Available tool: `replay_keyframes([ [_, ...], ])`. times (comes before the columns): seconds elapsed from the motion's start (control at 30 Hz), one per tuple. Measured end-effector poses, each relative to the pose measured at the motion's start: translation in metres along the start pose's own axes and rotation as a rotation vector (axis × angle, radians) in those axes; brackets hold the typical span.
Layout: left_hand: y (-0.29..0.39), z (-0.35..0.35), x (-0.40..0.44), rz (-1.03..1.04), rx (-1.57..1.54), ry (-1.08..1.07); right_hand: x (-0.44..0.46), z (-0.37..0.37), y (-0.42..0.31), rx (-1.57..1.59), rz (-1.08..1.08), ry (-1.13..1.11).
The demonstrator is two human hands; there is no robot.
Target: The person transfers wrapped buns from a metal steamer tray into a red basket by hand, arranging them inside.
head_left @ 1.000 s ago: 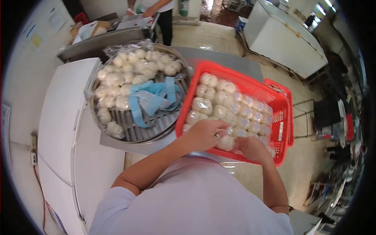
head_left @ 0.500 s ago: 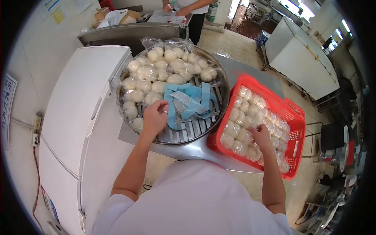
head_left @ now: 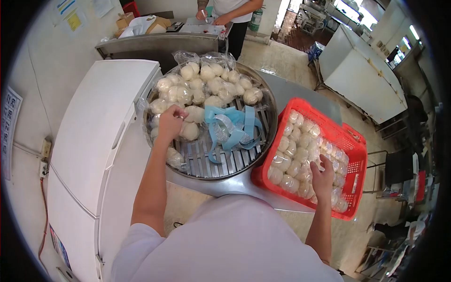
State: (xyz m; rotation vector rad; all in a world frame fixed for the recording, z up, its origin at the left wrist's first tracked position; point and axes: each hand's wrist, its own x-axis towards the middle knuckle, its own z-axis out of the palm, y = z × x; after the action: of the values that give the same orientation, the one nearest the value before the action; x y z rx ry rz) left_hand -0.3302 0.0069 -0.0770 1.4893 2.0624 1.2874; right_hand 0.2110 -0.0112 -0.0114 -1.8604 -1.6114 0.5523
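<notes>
My left hand (head_left: 171, 123) is over the left part of a round metal tray (head_left: 221, 176), its fingers closed at the clear plastic of the bagged white dough balls (head_left: 190, 130); what they pinch is too small to name. Blue strips (head_left: 230, 127) lie on the tray's slats, right of the bags. My right hand (head_left: 322, 176) is over a red basket (head_left: 355, 181), thumb and fingers apart with nothing between them. Below it, wrapped white dough balls (head_left: 291, 162) fill the basket in rows.
Both containers stand on a metal table (head_left: 300, 94). To the left is a white appliance (head_left: 108, 108). Another person (head_left: 232, 11) writes at a desk (head_left: 155, 43) behind the tray. A large white chest (head_left: 361, 70) stands at the back right.
The view has swung left. My left hand has moved from the basket to the bags on the tray. My right hand has stayed over the basket, and its fingers have spread.
</notes>
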Motion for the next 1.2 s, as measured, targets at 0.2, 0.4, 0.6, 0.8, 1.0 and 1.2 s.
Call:
replay_keyframes([
  [0.2,0.091,-0.017,-0.014,0.034,-0.455,0.083,-0.005,0.001,-0.065,0.260,-0.221,-0.105],
  [0.4,0.203,-0.023,-0.061,0.252,-0.634,-0.203,0.003,0.029,-0.143,0.316,-0.729,-0.397],
  [0.6,0.257,0.047,-0.089,0.554,-0.665,-0.413,0.020,0.022,-0.151,0.434,-0.730,-0.767],
  [0.8,0.264,0.120,-0.137,0.083,-0.780,-0.732,0.022,-0.007,-0.097,0.556,-0.374,-0.451],
  [1.0,0.328,0.189,-0.140,-0.665,-1.235,-0.916,0.031,-0.065,-0.049,0.085,-0.931,-0.121],
  [1.2,0.356,0.263,-0.127,-0.071,-0.545,-1.303,0.077,-0.128,0.046,0.025,-0.305,-0.142],
])
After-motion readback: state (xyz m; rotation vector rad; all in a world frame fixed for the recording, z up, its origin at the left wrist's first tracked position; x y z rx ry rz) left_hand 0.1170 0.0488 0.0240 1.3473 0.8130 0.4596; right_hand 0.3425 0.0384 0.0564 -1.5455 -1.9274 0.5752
